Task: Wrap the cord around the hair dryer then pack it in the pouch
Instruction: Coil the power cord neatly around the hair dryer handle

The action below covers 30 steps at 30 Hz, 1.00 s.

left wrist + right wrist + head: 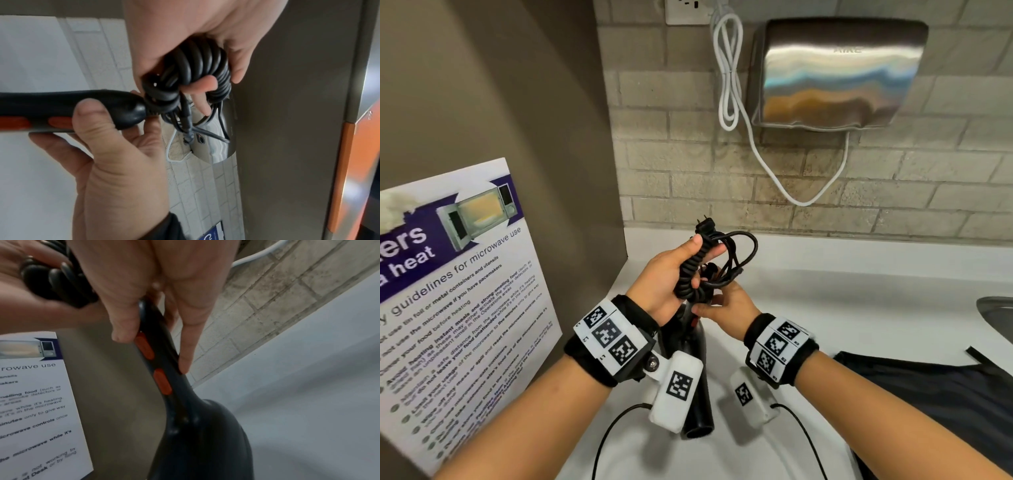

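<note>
Over the white counter (842,294) I hold a black hair dryer (697,339) with its nozzle pointing down towards me. My right hand (729,308) grips its handle (162,356), thumb beside the orange buttons (145,348). My left hand (667,274) is curled round the bunched black coiled cord (695,270) just above the handle's end (131,110). Loose cord loops stick out to the right, and the plug (703,224) points up above my thumb. The dark pouch (928,404) lies flat on the counter at my right.
A steel hand dryer (835,72) hangs on the brick wall ahead, with a white cable (729,68) looped beside it. A microwave poster (458,291) leans on the brown panel at my left. A sink rim (996,315) shows at the far right.
</note>
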{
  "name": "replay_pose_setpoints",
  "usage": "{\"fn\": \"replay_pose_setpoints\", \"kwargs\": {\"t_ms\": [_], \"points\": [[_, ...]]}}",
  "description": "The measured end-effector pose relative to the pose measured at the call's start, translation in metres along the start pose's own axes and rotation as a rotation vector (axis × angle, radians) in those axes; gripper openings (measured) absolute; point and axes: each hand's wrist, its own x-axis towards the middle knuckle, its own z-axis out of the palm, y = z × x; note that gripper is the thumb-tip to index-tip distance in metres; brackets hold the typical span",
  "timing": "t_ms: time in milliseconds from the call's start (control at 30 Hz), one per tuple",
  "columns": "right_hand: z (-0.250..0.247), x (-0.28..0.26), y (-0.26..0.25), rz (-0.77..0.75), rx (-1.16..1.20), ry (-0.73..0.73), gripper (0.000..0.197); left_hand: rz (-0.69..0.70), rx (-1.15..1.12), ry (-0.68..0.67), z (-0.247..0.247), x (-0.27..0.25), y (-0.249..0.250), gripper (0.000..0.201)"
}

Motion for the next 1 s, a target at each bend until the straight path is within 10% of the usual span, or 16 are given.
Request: {"fn": "replay_pose_setpoints", "kwargs": {"t_ms": [167, 400, 1000], "points": [[-0.009, 0.001, 0.009, -0.035, 0.020, 0.064, 0.050, -0.128, -0.186, -0.037, 0.000, 0.000, -0.007, 0.052], [-0.021, -0.005, 0.022, -0.005, 0.120, 0.203, 0.026, -0.311, -0.346, -0.016, 0.005, -0.009, -0.036, 0.032], [-0.041, -0.062, 0.042, -0.083, -0.729, -0.620, 0.052, -0.653, -0.363, 0.348, -0.027, -0.083, -0.093, 0.020]]}}
